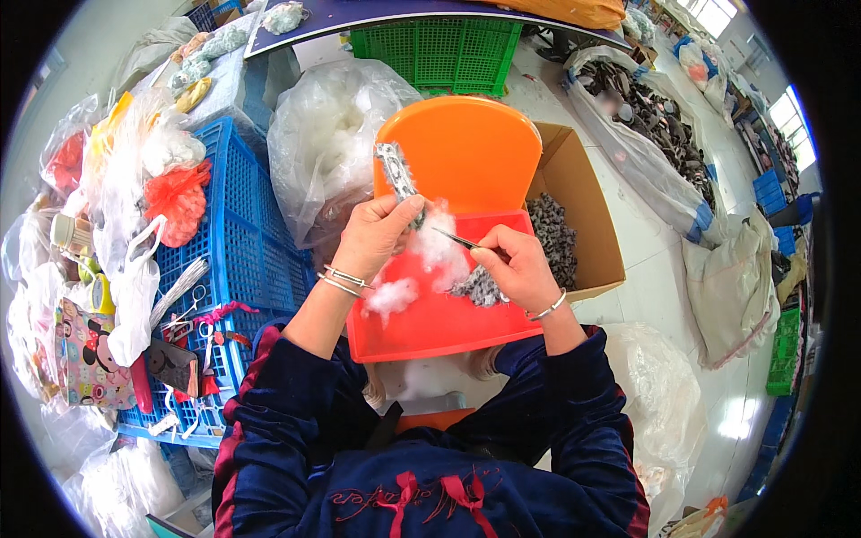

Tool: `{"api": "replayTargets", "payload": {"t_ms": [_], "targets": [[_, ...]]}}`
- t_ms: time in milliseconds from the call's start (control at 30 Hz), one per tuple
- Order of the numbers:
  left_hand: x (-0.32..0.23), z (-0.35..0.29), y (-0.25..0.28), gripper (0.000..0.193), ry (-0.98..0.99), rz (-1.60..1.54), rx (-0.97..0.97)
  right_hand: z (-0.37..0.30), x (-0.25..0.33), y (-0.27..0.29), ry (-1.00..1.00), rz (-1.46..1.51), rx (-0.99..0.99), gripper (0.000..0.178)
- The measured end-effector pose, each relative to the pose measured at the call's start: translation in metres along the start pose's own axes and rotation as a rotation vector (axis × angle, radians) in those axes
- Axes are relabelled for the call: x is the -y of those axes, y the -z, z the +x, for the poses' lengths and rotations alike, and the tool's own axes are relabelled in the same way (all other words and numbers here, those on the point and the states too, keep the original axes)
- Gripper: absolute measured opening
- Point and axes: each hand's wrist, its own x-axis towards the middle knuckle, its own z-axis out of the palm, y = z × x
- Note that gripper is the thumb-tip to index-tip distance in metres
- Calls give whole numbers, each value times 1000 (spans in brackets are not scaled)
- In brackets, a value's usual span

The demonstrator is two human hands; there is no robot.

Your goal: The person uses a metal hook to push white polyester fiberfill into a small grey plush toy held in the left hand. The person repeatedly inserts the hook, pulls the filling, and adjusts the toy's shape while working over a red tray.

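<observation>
— What stands at your left?
— A blue plastic crate, then a clear plastic bag with white fill inside.
— And your left hand?
— You have it pinched firmly on a grey-and-white plush strip, which sticks up past your thumb, in front of the orange chair back. Under that hand, a small white tuft lies on the red tray.
— Farther right?
— A larger stuffing clump, just beside the tip of your slim pointed tool; I cannot tell its exact kind. A shaggy plush piece lies on the tray, near your right hand, whose fingers close round the tool.
— Beyond it?
— An open cardboard box with similar plush inside.
</observation>
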Motion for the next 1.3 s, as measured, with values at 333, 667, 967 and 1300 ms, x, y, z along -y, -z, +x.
{"api": "replayTargets", "payload": {"t_ms": [333,667,967,1300], "targets": [[3,-10,-13,23,-89,100,13,-2,-1,-5,3,85,0,12],[37,-17,-42,22,-264,-2,-33,-9,-1,-25,-209,469,-18,11],[19,-1,-17,18,-273,-79,-111,0,2,9,-46,60,-48,13],[12,-6,-24,17,-144,-369,-29,0,12,2,224,-241,-122,10]]}}
